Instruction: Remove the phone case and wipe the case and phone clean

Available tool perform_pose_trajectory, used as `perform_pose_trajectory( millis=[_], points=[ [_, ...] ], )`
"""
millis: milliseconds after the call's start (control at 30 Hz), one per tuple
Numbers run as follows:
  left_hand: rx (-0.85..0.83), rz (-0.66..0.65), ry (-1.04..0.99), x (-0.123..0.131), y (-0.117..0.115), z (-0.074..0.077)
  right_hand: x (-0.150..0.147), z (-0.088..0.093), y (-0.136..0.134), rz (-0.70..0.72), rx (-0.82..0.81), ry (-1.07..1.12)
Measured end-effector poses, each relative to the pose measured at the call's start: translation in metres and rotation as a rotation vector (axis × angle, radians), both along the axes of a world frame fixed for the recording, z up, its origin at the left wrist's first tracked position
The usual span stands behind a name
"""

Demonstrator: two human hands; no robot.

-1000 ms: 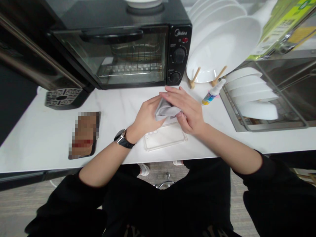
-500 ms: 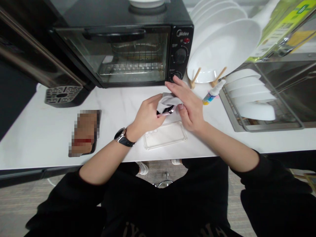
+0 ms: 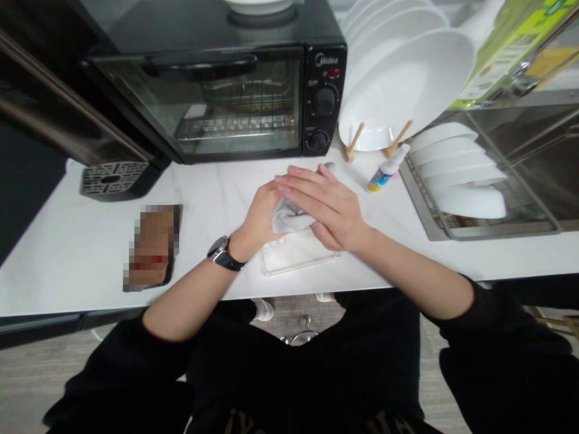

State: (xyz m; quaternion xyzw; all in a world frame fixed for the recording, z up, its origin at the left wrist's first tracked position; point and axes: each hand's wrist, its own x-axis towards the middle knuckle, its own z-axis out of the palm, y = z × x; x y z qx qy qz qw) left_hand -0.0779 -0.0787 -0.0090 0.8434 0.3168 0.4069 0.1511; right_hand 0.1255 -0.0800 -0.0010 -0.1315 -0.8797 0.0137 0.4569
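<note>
My left hand [image 3: 259, 211], with a black watch on its wrist, is closed around a phone that the cloth and my other hand now hide. A light grey cloth [image 3: 290, 219] lies bunched between my hands. My right hand [image 3: 332, 208] presses over it from above, fingers long and close together, thumb bent under at the near side. Just below both hands a clear phone case [image 3: 298, 254] rests flat on the white counter, its upper right part covered by my right hand.
Another phone [image 3: 154, 247], its screen pixelated, lies at the left. A black toaster oven [image 3: 239, 102] stands behind. To the right are a small spray bottle [image 3: 387, 170], a large white plate [image 3: 407, 90] in a wooden stand, and a sink rack with white bowls [image 3: 468, 202].
My right hand has come down and to the left, flattening over the cloth and covering the phone's edge that showed before. The cloth has shifted down and left. The view has moved slightly.
</note>
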Motion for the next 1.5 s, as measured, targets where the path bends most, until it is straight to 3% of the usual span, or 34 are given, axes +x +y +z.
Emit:
perform_pose_trajectory(
  millis=[267,500,733,900,1167,1500],
  points=[
    [0.186,0.017,-0.065,0.005,-0.004,0.01,0.014,-0.003,0.015,-0.132,-0.126,0.089],
    [0.158,0.006,-0.047,0.003,-0.004,0.008,0.009,-0.004,0.011,-0.095,-0.112,0.132],
    [0.122,-0.119,-0.111,-0.002,0.002,-0.001,-0.001,-0.001,-0.004,0.002,0.052,0.041],
    [0.052,-0.087,-0.075,-0.005,0.004,-0.008,-0.003,-0.003,-0.003,0.002,0.018,-0.006],
    [0.116,0.043,-0.071,0.005,-0.004,0.01,0.008,-0.004,0.012,-0.134,-0.099,0.054],
    [0.141,0.058,-0.02,0.003,-0.005,0.008,0.009,-0.007,0.012,-0.145,-0.169,0.148]
  ],
)
